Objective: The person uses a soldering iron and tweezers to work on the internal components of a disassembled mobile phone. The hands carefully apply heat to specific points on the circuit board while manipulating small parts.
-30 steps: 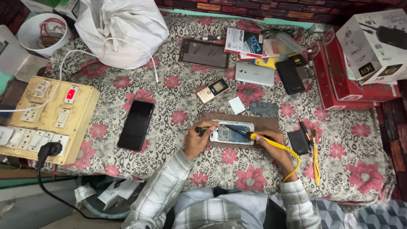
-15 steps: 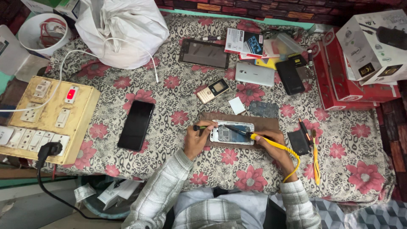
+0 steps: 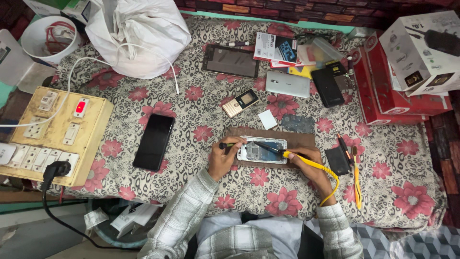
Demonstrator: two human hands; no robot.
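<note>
Hands are both down on the opened white phone with its blue circuit board showing (image 3: 262,150), which sits on a brown rectangular mat (image 3: 302,140) just below the middle of the frame on the leopard-print cloth with red flowers (image 3: 191,110). Left hand (image 3: 221,160) has its fingers wrapped tight around a small dark-handled tool (image 3: 227,145) at the phone's left edge, while the right hand (image 3: 309,160) pinches a yellow-handled soldering iron with a curly yellow cord (image 3: 306,162), its dark tip angled onto the board. Black smartphone lying face up (image 3: 154,141) sits off to the left, cream switchboard with a glowing red switch (image 3: 57,129) at far left, small gold keypad phone (image 3: 240,102) just above the mat.
</note>
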